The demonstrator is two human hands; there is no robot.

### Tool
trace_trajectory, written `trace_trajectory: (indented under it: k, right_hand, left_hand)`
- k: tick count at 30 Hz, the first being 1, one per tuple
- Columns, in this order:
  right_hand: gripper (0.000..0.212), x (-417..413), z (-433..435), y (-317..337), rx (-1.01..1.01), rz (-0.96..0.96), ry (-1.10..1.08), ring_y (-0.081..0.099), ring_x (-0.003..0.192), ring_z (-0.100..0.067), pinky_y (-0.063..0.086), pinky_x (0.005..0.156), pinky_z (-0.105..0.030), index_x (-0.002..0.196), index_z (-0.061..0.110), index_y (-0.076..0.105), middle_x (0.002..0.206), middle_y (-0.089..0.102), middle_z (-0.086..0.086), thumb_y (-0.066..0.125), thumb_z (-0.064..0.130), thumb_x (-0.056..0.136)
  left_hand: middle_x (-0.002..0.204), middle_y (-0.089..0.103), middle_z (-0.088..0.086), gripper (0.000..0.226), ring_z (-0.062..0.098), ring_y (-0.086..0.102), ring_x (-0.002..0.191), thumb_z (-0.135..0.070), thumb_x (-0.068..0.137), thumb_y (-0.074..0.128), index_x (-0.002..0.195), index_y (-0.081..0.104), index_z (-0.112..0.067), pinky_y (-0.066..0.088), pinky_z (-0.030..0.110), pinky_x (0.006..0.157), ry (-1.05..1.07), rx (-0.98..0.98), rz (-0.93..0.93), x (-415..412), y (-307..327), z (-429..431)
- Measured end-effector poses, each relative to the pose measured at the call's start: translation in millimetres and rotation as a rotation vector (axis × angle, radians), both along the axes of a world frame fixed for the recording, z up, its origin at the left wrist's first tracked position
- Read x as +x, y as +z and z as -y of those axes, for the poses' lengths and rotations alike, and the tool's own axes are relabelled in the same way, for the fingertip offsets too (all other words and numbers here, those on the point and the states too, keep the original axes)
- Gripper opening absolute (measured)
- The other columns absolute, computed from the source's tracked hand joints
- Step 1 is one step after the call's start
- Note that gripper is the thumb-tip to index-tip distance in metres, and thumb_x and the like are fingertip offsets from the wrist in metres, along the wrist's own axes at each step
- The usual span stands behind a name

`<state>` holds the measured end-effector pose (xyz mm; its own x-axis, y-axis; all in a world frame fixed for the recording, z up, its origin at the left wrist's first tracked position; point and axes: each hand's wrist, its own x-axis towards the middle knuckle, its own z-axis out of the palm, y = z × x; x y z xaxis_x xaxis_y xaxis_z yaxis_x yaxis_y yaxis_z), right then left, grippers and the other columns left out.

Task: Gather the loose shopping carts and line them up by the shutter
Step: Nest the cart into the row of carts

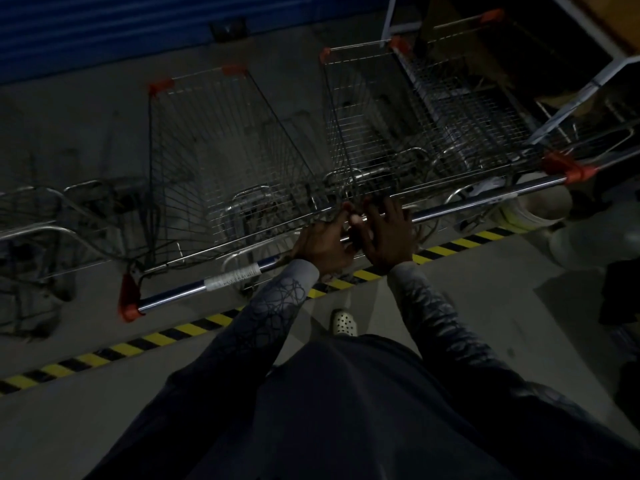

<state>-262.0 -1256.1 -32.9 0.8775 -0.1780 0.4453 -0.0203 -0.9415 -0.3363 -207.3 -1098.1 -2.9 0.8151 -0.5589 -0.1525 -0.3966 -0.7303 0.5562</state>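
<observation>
Two wire shopping carts stand side by side, noses toward the blue shutter [104, 32]. The left cart [221, 140] has a chrome handle [194, 289] with red end caps. The right cart [377, 126] has its handle [485, 199] running up to the right. My left hand [322, 244] is curled around the inner end of the left cart's handle. Close beside it, my right hand [388, 233] lies with fingers spread over the inner end of the right cart's handle. What sits between the two hands is too dark to make out.
A third cart [478, 81] stands at the right rear beside a white metal frame [588, 84]. Another cart [31, 233] shows partly at the far left. Yellow-black hazard tape [145, 341] crosses the concrete floor under my arms. A pale bucket [540, 209] stands at the right.
</observation>
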Motion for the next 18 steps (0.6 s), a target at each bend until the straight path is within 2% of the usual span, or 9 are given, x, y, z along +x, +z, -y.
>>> trace_trajectory:
  k: [4, 8, 11, 15, 18]
  right_hand:
    - [0.046, 25.9, -4.0, -1.2, -0.020, -0.104, 0.043, 0.053, 0.096, -0.036, 0.044, 0.081, -0.048, 0.105, 0.013, 0.066, 0.102, 0.062, -0.009, 0.033, 0.045, 0.109]
    - [0.043, 29.6, -1.6, -1.8, -0.053, -0.090, 0.085, 0.058, 0.094, -0.036, 0.046, 0.078, -0.044, 0.102, 0.017, 0.067, 0.098, 0.068, -0.003, 0.037, 0.047, 0.108]
    - [0.041, 28.2, 1.7, -0.7, -0.088, -0.064, 0.106, 0.053, 0.096, -0.033, 0.045, 0.071, -0.039, 0.103, 0.021, 0.071, 0.100, 0.069, 0.000, 0.042, 0.049, 0.106]
    - [0.053, 28.8, -0.8, -0.5, -0.135, -0.074, 0.113, 0.057, 0.107, -0.034, 0.048, 0.070, -0.037, 0.102, 0.020, 0.078, 0.105, 0.072, 0.002, 0.037, 0.053, 0.106]
    - [0.058, 29.7, -3.9, -0.9, -0.167, -0.108, 0.075, 0.060, 0.111, -0.035, 0.051, 0.071, -0.038, 0.105, 0.020, 0.077, 0.105, 0.075, 0.002, 0.031, 0.055, 0.106]
  left_hand:
    - [0.115, 0.072, -0.001, 0.084, 0.031, 0.066, 0.106, -0.043, 0.084, 0.068, 0.154, 0.026, -0.026, 0.053, 0.040, 0.088, -0.028, 0.019, 0.014, 2.3, 1.5, 1.5]
    - [0.115, 0.070, 0.006, 0.089, 0.032, 0.067, 0.100, -0.048, 0.082, 0.072, 0.148, 0.022, -0.013, 0.049, 0.034, 0.076, -0.015, 0.059, 0.016, 4.3, 1.0, 4.0]
    - [0.113, 0.069, 0.007, 0.091, 0.031, 0.068, 0.097, -0.049, 0.080, 0.075, 0.145, 0.020, -0.016, 0.053, 0.035, 0.076, 0.007, 0.035, -0.031, 4.5, 2.1, 3.0]
    - [0.106, 0.070, 0.003, 0.087, 0.030, 0.069, 0.091, -0.051, 0.074, 0.076, 0.140, 0.024, -0.027, 0.057, 0.043, 0.078, 0.011, -0.027, -0.086, 5.3, 1.9, -0.8]
    - [0.110, 0.070, 0.005, 0.089, 0.031, 0.068, 0.094, -0.051, 0.079, 0.073, 0.146, 0.019, -0.025, 0.052, 0.037, 0.073, -0.006, 0.006, -0.076, 3.2, 3.2, -3.0]
